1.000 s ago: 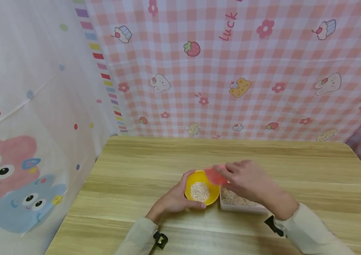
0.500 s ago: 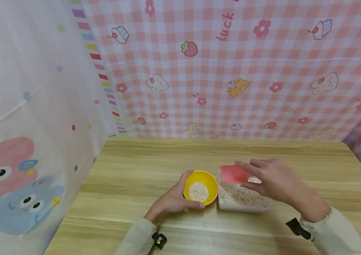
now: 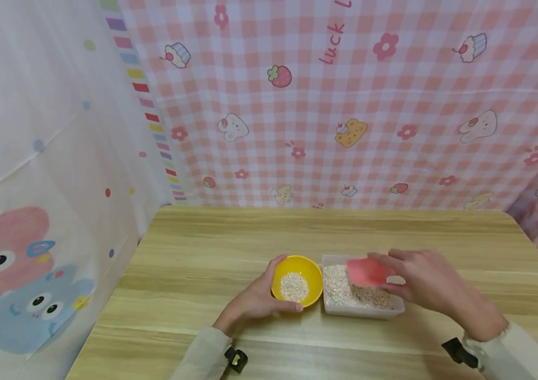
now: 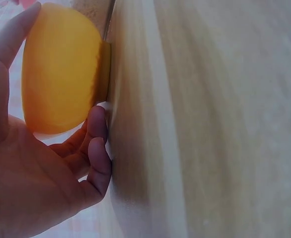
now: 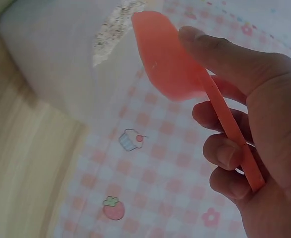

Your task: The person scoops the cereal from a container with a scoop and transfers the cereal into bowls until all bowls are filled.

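A small yellow bowl (image 3: 297, 279) with a heap of pale grain stands on the wooden table (image 3: 212, 248). My left hand (image 3: 256, 298) cups its near left side; the left wrist view shows the yellow bowl (image 4: 61, 69) between thumb and curled fingers (image 4: 97, 148). Right beside it sits a white rectangular tray (image 3: 361, 311) filled with the same grain. My right hand (image 3: 428, 285) holds a pink scoop (image 3: 366, 271) over the tray. In the right wrist view the pink scoop (image 5: 168, 62) is pinched by its handle, the white tray (image 5: 61, 59) just beyond it.
Pink checked cloth with cartoon prints (image 3: 345, 105) hangs behind the table, and a white cartoon curtain (image 3: 36, 184) closes the left side. Bare wood stretches behind and to both sides of the bowl and tray. The table's left edge (image 3: 107, 301) drops off close by.
My right hand has carried the pink scoop from above the yellow bowl rightward to over the tray. The left hand has stayed on the bowl.
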A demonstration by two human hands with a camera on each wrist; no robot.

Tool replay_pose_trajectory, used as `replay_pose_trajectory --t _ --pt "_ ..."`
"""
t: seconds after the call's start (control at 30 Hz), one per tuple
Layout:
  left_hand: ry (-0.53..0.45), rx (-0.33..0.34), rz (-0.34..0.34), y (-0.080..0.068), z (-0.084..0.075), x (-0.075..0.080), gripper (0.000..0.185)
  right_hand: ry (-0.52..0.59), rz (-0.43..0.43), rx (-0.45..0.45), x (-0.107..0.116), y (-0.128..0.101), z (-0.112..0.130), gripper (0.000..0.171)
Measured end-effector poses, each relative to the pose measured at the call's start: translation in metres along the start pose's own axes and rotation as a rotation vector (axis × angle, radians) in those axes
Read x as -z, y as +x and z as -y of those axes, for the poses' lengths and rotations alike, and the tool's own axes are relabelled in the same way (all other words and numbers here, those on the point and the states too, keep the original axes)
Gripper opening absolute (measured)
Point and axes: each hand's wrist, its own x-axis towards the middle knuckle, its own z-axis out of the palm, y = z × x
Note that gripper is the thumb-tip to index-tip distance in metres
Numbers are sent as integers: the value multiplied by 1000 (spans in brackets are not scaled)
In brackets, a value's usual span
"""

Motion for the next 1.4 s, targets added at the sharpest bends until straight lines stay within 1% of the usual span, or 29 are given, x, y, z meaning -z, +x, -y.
replay_pose_trajectory --t 0.23,0.57,0.73,0.8,0.87,0.93,1.03,1.1,1.2,1.23,1.3,1.4 --pt "14 -13 -5 0 1 0 115 24 63 -62 -8 -10 0 56" --pt "31 -10 -9 -1 -1 0 116 107 97 -92 -22 -17 0 55" --pt "44 -4 -7 -1 -4 0 116 145 127 -116 -24 -19 0 57" --pt "71 1 -10 -1 -5 1 116 159 144 -127 -25 -19 0 58" --pt "121 2 -28 -2 -7 2 117 171 158 -136 -25 -20 -1 58" --pt "178 -7 -60 -3 -11 3 116 187 173 -147 -25 -20 -1 58" --pt "248 -36 -142 -5 -21 3 109 204 184 -158 -25 -20 -1 58" --pt "262 -69 -200 -5 -29 2 101 212 187 -159 -26 -20 -1 58" --pt "252 -118 -275 -7 -42 -1 90 216 178 -153 -27 -20 -2 58" --pt "246 -131 -289 -7 -47 -3 87 216 174 -151 -27 -21 -2 57" --pt "221 -149 -288 -8 -55 -6 82 220 171 -150 -28 -21 -2 58" --pt "206 -171 -246 -6 -64 -13 78 228 169 -157 -29 -21 -2 57"
